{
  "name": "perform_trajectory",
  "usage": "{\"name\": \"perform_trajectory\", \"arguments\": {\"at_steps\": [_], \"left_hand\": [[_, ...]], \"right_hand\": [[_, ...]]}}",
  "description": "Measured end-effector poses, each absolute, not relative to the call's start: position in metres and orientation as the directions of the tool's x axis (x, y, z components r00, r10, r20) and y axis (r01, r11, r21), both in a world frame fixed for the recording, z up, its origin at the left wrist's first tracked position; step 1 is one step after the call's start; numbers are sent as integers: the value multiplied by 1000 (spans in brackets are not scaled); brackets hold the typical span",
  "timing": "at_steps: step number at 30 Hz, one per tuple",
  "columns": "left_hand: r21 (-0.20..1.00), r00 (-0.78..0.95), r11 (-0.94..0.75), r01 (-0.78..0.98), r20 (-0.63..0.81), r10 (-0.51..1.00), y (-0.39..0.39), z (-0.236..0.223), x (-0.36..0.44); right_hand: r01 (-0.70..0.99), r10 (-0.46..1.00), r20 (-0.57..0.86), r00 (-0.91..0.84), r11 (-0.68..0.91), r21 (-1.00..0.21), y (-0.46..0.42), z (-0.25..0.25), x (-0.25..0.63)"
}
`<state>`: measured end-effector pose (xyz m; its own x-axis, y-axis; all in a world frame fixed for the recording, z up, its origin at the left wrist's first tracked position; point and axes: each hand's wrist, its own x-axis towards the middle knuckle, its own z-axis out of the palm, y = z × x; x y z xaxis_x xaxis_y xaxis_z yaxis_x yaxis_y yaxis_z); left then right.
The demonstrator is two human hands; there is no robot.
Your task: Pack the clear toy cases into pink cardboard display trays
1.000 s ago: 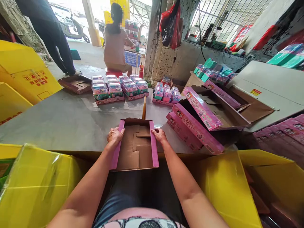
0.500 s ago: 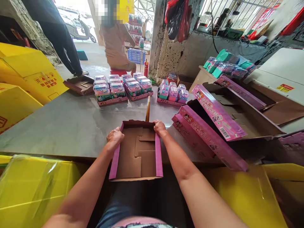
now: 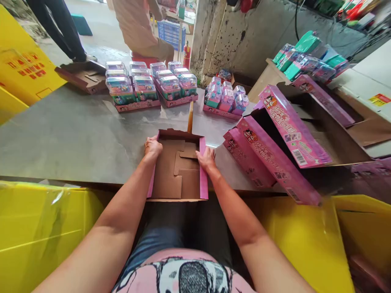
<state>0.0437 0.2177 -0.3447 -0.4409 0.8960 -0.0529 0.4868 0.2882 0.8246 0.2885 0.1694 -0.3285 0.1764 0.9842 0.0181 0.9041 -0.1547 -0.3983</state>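
My left hand (image 3: pixel 153 147) and right hand (image 3: pixel 207 158) each have fingers wrapped on one side of the open box (image 3: pixel 166 162), mid-frame. I think two hands help hold it level, since its near end pokes past the worktop (image 3: pixel 76 134), over my lap. I can't tell if its far end rests. Three trays (image 3: pixel 139 106) of little packs (image 3: pixel 171 88) sit in the upper middle, maybe to leave room near me. Pink boxes (image 3: pixel 273 158) lean at right, likely for easy reach.

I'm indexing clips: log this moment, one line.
left hand: gripping box | right hand: gripping box | box: open-topped | table: loaded trays
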Motion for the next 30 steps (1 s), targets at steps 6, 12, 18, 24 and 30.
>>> {"name": "perform_trajectory", "arguments": {"at_steps": [6, 12, 18, 24, 30], "left_hand": [[699, -519, 414, 583, -71, 852, 195, -330, 72], [449, 191, -373, 812, 400, 896, 173, -326, 148], [251, 704, -731, 635, 203, 681, 192, -336, 209], [135, 807, -839, 527, 233, 543, 254, -316, 213], [128, 826, -832, 539, 114, 553, 263, -312, 229]], "right_hand": [[885, 980, -118, 163, -198, -420, 102, -338, 323], [922, 968, -70, 241, -251, -294, 90, -328, 330], [961, 979, -20, 201, -201, -189, 103, -323, 338], [986, 994, -12, 111, -111, -127, 109, -324, 350], [986, 990, 10, 143, -141, -89, 111, -324, 345]]}}
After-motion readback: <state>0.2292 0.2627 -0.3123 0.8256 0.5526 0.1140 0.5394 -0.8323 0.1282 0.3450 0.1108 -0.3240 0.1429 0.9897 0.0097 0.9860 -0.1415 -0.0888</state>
